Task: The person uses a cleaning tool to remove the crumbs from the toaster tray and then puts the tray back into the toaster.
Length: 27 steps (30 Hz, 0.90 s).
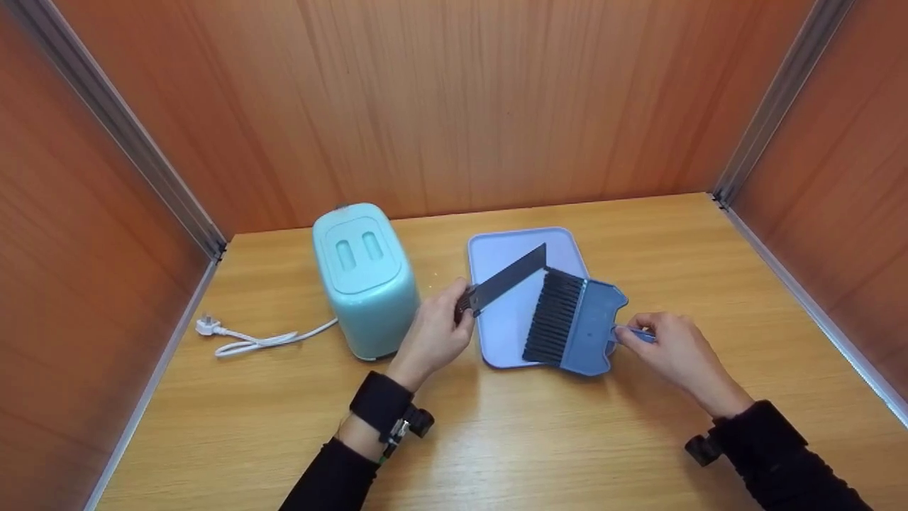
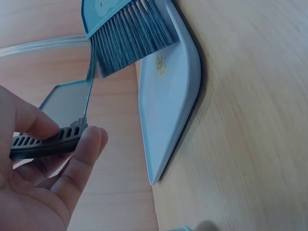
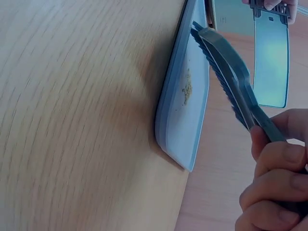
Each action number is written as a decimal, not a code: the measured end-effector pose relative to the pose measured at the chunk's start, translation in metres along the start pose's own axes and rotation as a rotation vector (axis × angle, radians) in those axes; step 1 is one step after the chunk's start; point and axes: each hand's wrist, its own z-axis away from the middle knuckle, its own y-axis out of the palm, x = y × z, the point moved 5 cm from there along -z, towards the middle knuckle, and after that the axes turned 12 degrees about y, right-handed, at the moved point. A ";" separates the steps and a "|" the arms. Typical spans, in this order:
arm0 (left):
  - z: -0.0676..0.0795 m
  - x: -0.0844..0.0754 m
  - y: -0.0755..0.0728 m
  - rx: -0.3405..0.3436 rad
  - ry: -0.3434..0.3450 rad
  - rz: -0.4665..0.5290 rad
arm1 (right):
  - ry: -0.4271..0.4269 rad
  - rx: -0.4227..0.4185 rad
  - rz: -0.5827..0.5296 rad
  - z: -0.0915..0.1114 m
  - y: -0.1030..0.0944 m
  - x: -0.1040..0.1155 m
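Brush (image 1: 576,321): held in the right hand (image 1: 677,351), the nearer of the two, its thumb and fingers wrapped round the handle. From my remote post I record the brush head left of those fingers, over the right-hand part of the lilac tray (image 1: 504,341). The bristles point left, toward the left hand's fingers; the head's long axis runs near to far, roughly across the line of the handle.

The left hand (image 1: 436,326) pinches the dark, ribbed handle of a flat-bladed tool (image 1: 512,279), whose blade reaches rightward and away from its fingertips to the brush's far corner. I cannot tell whether blade and bristles touch, nor whether the bristles meet the tray.

Condition of brush: wide blue-grey head, notched outline on the handle side, one row of long black bristles, tufts slightly parted. I note yellowish crumbs (image 2: 161,65) on the tray, lower than both sets of fingers. A mint-green toaster (image 1: 372,298) stands just left of the left fingers, its white plug (image 1: 207,326) farther left.
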 end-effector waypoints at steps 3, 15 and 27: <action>0.000 0.000 -0.001 -0.019 0.026 -0.037 | 0.026 0.030 -0.015 0.002 -0.001 0.002; 0.000 -0.005 -0.001 -0.036 0.075 -0.072 | 0.072 0.068 -0.042 0.002 -0.001 0.005; 0.001 -0.005 0.001 -0.075 0.140 -0.156 | 0.053 0.127 -0.049 0.005 0.005 0.003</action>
